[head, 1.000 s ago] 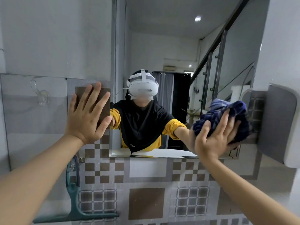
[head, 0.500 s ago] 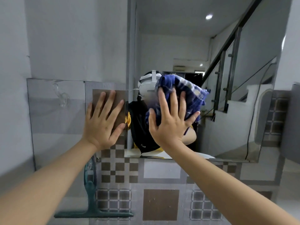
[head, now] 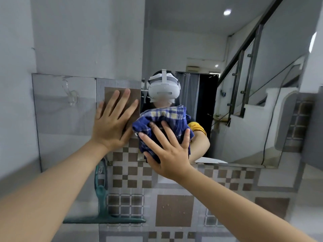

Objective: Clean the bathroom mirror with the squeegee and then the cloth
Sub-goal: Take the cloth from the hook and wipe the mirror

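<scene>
The mirror (head: 227, 110) hangs on the tiled wall ahead of me. My right hand (head: 167, 151) presses a bunched blue checked cloth (head: 164, 117) flat against the mirror's lower left part, fingers spread over it. My left hand (head: 113, 121) lies flat and open on the brown wall tile just left of the mirror's edge. The green squeegee (head: 102, 206) hangs on the wall below my left arm, blade down, partly hidden by that arm.
A clear plastic hook (head: 70, 95) sticks to the grey tile at the left. A grey fixture (head: 312, 130) juts from the wall at the right of the mirror. Checkered tiles (head: 174, 210) cover the wall below.
My right hand has swept the cloth from the mirror's right side to its left and then down to the lower left. My left hand stays on the tile.
</scene>
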Action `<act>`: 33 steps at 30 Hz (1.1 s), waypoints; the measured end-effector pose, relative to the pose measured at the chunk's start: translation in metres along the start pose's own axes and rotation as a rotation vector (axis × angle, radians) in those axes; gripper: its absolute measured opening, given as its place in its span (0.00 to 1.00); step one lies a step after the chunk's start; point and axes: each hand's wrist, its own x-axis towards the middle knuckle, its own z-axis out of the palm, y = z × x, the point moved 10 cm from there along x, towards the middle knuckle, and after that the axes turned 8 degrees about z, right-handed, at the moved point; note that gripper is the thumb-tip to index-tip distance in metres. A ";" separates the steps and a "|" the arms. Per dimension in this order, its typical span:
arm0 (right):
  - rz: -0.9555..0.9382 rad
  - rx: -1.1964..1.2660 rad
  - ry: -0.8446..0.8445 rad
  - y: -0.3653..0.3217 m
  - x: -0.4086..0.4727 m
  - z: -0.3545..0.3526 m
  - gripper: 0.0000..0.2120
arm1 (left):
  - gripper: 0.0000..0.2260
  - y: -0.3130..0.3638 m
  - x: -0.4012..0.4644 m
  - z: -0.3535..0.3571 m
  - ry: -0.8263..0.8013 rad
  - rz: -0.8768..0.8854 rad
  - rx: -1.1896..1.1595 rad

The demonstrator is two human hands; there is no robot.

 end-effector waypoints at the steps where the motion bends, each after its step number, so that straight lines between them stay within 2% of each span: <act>1: -0.015 -0.003 -0.004 0.004 -0.003 -0.001 0.23 | 0.27 -0.001 0.001 0.000 0.002 0.000 0.006; 6: -0.021 -0.042 -0.008 0.047 -0.024 -0.011 0.25 | 0.27 -0.002 0.000 0.001 0.007 -0.013 0.039; 10: 0.068 -0.105 0.006 0.109 -0.044 -0.021 0.25 | 0.28 0.000 -0.001 -0.002 0.042 -0.004 0.061; 15: 0.345 -0.024 -0.006 0.199 -0.070 -0.039 0.25 | 0.28 0.001 -0.001 -0.004 0.056 -0.009 0.059; 20: 0.817 0.086 -0.024 0.253 -0.109 -0.048 0.29 | 0.28 0.001 -0.001 -0.003 0.054 -0.014 0.060; 23: 1.020 0.196 0.000 0.245 -0.123 -0.046 0.32 | 0.28 0.001 -0.001 -0.003 0.041 -0.020 0.051; 27: 1.188 0.397 0.112 0.208 -0.128 -0.040 0.32 | 0.28 0.002 -0.001 -0.003 0.011 -0.031 0.008; 29: 1.199 0.489 0.092 0.181 -0.123 -0.033 0.31 | 0.28 0.002 0.000 -0.004 -0.031 -0.041 -0.042; 33: 1.089 0.607 0.019 0.121 -0.102 -0.018 0.32 | 0.29 0.002 0.001 -0.007 -0.160 -0.081 -0.143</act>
